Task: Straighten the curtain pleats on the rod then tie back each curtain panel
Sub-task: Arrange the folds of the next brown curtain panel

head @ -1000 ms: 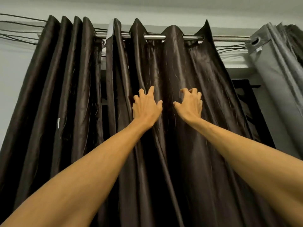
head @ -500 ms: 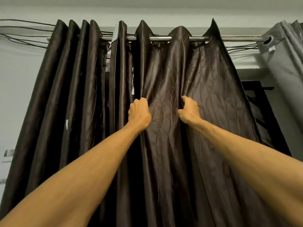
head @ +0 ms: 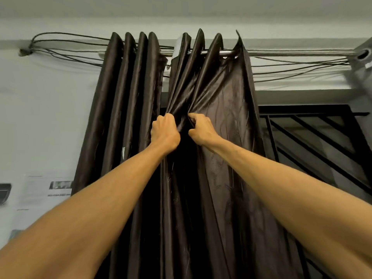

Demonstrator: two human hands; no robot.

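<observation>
Two dark brown satin curtain panels hang from a metal rod. The left panel is bunched in tight pleats. The right panel is gathered to the left, and its pleats converge where I hold them. My left hand grips a bundle of its folds at mid height. My right hand grips the adjacent fold, close beside the left hand. Both arms reach up and forward. No tieback is visible.
A grey curtain hangs at the rod's far right end. Black cables run along the wall above the rod. A black window grille shows to the right of the brown panel. Papers are stuck on the left wall.
My hands went from open on the fabric to gripping the folds. They came together and drew the right panel's pleats leftward, uncovering the window grille.
</observation>
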